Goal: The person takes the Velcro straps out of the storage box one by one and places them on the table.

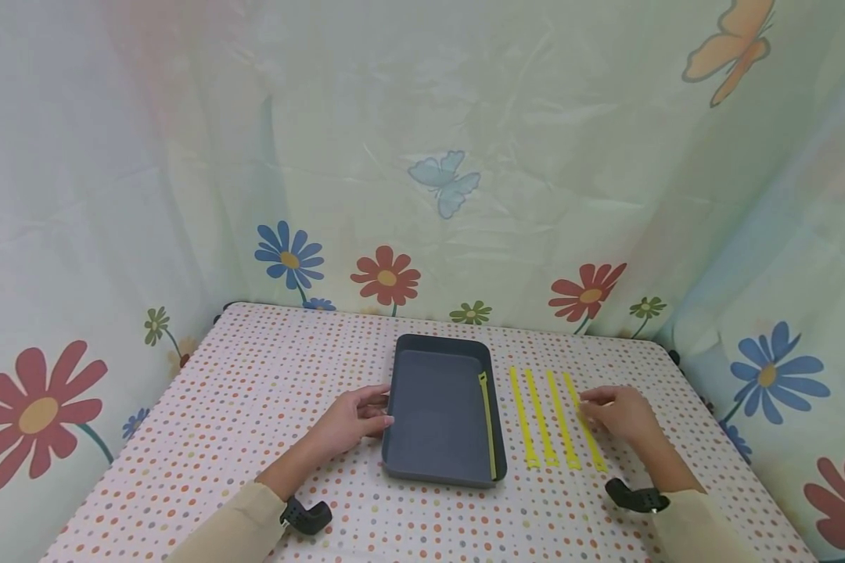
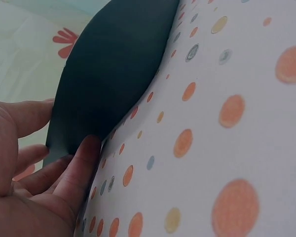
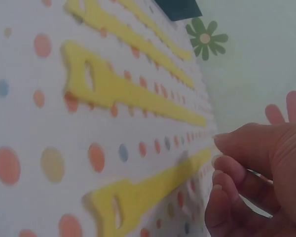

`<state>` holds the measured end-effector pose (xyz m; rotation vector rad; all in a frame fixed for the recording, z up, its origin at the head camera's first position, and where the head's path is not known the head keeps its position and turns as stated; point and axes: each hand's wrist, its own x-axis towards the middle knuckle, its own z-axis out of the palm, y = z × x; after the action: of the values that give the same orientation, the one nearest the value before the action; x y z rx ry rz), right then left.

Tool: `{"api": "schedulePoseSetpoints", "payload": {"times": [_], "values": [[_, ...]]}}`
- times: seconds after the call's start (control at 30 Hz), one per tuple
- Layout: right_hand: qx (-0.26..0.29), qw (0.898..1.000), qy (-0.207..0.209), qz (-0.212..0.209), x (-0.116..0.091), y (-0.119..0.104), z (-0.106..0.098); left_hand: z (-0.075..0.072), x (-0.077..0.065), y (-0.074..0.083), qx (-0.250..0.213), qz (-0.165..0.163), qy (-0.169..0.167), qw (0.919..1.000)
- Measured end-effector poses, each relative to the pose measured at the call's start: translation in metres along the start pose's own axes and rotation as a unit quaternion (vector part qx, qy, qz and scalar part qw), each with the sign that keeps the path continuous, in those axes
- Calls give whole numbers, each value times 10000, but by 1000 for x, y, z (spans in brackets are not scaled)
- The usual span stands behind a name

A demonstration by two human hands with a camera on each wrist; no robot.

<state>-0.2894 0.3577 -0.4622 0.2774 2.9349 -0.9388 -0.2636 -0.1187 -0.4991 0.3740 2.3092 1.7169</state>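
A dark grey rectangular tray (image 1: 436, 407) lies on the dotted cloth, with one yellow hook-and-loop cable tie (image 1: 489, 426) along its right inner side. My left hand (image 1: 355, 418) rests against the tray's left wall. In the left wrist view its fingertips (image 2: 91, 143) touch the outer wall (image 2: 108, 64) low down. Right of the tray, several more yellow cable ties (image 1: 539, 418) lie side by side, slotted heads toward me. My right hand (image 1: 623, 414) is at the rightmost tie (image 1: 595, 453), thumb and fingertips close around its upper part, slightly apart in the right wrist view. Those fingers hide some of this tie (image 3: 148, 192).
A white cloth with coloured dots covers the table (image 1: 289, 344). Behind it and at both sides hang flowered curtains (image 1: 338, 156) close to the table edges. A dark band with a small camera sits on each wrist.
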Motion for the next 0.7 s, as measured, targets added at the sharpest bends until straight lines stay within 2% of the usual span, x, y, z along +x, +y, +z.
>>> {"api": "schedulePoseSetpoints", "payload": {"times": [0.3, 0.5, 0.7], "values": [[-157, 9946, 302, -985, -10, -35, 0, 0, -1, 2, 78, -25, 27, 10000], [-102, 9873, 164, -1575, -15, -63, 7, 1, -2, 3, 27, -36, 2, 10000], [-94, 9740, -153, -2259, -13, -86, 13, 1, -1, 1, 48, -31, 5, 10000]]}}
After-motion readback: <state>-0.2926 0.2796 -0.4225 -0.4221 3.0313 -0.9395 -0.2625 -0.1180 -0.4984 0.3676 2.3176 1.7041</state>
